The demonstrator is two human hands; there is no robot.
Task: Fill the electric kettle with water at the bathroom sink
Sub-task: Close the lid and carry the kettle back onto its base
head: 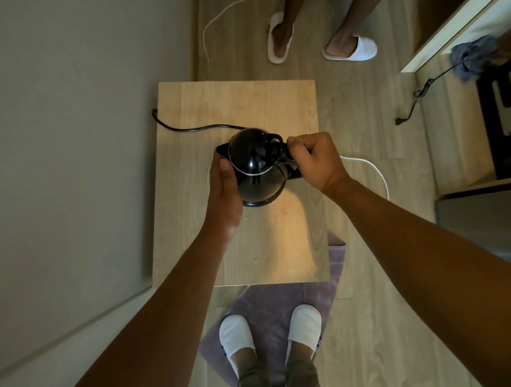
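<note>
A glossy black electric kettle with its lid down is over the middle of a small wooden table. My right hand is wrapped around its handle on the right side. My left hand presses flat against the kettle's left side, thumb near the spout. Whether the kettle rests on the table or is lifted off it I cannot tell. A black power cord runs from behind the kettle to the table's left edge. No sink is in view.
A grey wall runs along the left. Another person's feet in white slippers stand beyond the table. A white cable lies on the wooden floor to the right. Shelving and a dark cabinet stand at right. My feet are on a purple mat.
</note>
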